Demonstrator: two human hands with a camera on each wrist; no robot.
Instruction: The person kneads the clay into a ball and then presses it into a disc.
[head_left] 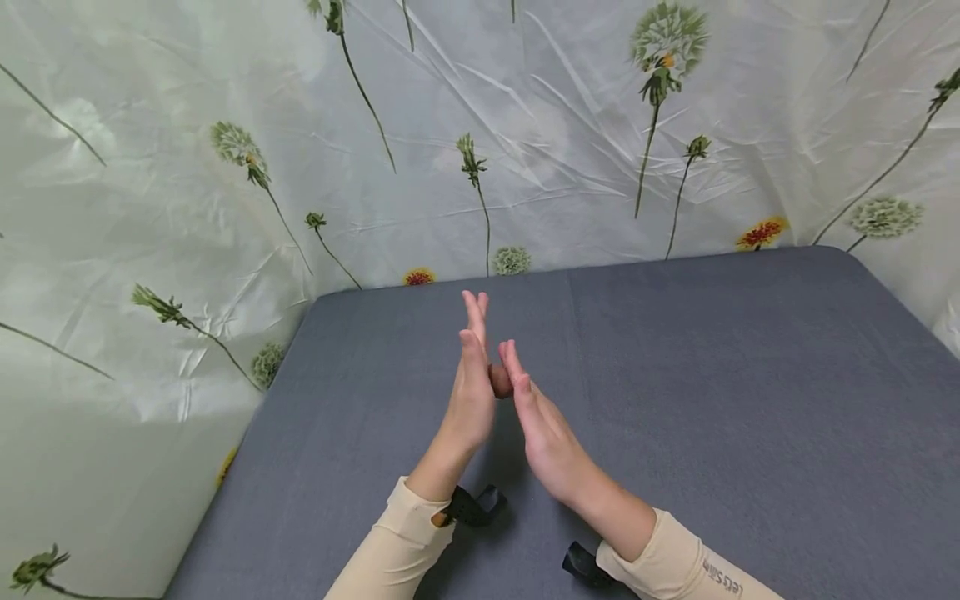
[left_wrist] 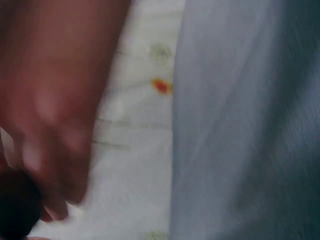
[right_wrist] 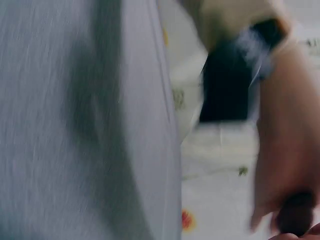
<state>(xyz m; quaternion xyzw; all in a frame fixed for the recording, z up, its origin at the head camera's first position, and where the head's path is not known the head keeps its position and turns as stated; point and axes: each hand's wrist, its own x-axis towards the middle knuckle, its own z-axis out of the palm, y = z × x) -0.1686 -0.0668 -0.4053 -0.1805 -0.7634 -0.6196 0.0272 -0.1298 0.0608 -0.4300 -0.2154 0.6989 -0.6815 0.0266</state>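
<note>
A small brown ball-like lump (head_left: 500,382) sits between my two hands in the head view; what it is made of cannot be told. My left hand (head_left: 471,400) is upright with fingers straight, its palm against the lump's left side. From the right, my right hand (head_left: 551,442) slants in, straight fingers touching the other side. Both are held above the table. The lump shows dark in the left wrist view (left_wrist: 17,205) and dark and round in the right wrist view (right_wrist: 295,214), where the hands are blurred.
A grey cloth-covered table (head_left: 735,400) spreads beneath the hands. Behind it and to the left hangs a pale curtain (head_left: 555,142) printed with dandelions. Black straps (head_left: 477,506) are on both wrists, by the cream sleeves.
</note>
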